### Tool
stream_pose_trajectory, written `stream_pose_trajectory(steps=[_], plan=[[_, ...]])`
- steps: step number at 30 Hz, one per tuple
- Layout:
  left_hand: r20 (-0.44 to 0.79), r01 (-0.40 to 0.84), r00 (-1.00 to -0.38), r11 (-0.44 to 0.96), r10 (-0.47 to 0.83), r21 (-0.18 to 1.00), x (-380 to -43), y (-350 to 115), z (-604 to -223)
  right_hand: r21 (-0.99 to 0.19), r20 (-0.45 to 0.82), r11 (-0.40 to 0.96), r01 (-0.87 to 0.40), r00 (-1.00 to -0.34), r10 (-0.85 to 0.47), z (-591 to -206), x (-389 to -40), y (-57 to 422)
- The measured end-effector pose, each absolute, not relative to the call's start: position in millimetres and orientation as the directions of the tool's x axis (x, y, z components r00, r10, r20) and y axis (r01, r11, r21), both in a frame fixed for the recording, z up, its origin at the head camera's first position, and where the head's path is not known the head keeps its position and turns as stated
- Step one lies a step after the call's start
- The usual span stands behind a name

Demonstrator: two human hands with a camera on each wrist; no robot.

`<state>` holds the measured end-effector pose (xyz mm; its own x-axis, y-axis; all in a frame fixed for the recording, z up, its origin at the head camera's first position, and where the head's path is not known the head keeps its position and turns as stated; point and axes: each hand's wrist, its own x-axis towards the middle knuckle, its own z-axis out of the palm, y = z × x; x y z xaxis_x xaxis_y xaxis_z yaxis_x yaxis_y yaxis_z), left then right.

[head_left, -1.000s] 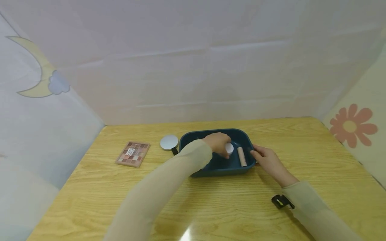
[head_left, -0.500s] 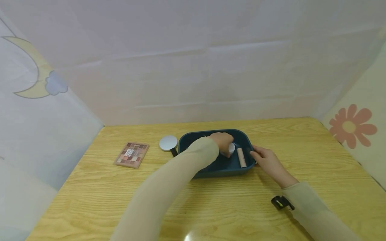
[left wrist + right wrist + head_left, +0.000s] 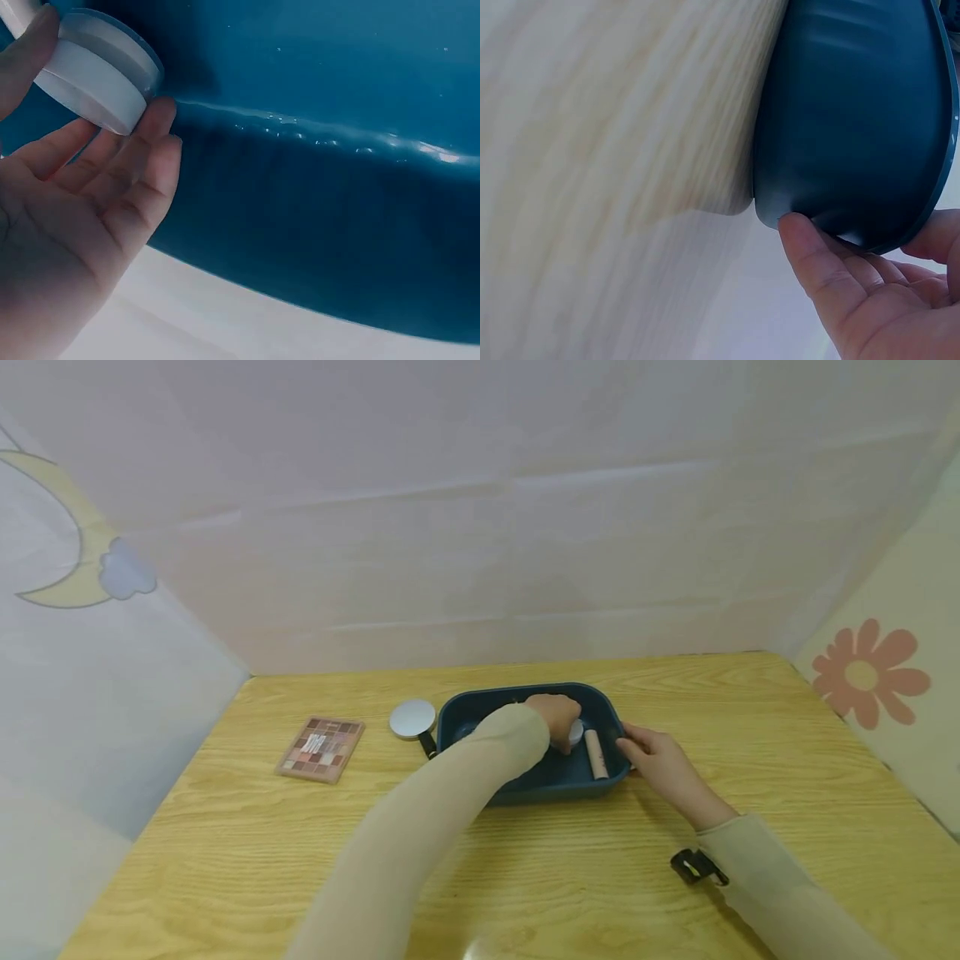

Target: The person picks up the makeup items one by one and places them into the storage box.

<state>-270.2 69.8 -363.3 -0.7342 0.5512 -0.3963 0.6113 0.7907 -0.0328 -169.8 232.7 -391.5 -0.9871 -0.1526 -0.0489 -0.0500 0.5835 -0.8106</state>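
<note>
A dark blue plastic bin (image 3: 555, 792) stands on the table. My left hand (image 3: 553, 717) reaches down into it. In the left wrist view this hand (image 3: 82, 217) holds a small round white jar (image 3: 94, 75) with a clear part, thumb on one side and fingers on the other. The jar (image 3: 576, 732) is partly hidden by the hand in the head view. Beside it in the bin lies a pale beige tube (image 3: 596, 754). My right hand (image 3: 667, 766) grips the bin's right end, thumb at the rim and fingers along the outer wall (image 3: 847, 120).
Left of the bin lies a round hand mirror (image 3: 412, 718) with a black handle, partly behind the bin and my left sleeve. An eyeshadow palette (image 3: 321, 749) lies farther left on the wooden table (image 3: 225, 852). A cloth backdrop (image 3: 480, 568) rises behind.
My left hand has moved a little right and deeper over the jar. The right hand keeps its hold on the bin. The whole scene has shifted slightly left in the head view.
</note>
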Motion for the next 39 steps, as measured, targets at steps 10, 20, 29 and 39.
stream_pose_trajectory(steps=[10, 20, 29, 39], plan=[[-0.371, 0.588, -0.765, 0.806, 0.527, -0.067, -266, 69, -364, -0.806, -0.034, 0.587, -0.068, -0.986, -0.16, -390, -170, 230], [-0.283, 0.59, -0.777, 0.807, 0.562, -0.018, -256, 53, -352, -0.803, -0.005, 0.589, -0.093, -0.987, -0.163, -392, -170, 231], [-0.265, 0.584, -0.772, 0.809, 0.578, 0.064, -247, 40, -344, -0.802, -0.004, 0.591, -0.089, -0.988, -0.154, -394, -171, 233], [-0.236, 0.561, -0.783, 0.817, 0.576, 0.131, -233, 29, -336, -0.805, -0.011, 0.588, -0.08, -0.989, -0.149, -394, -171, 232]])
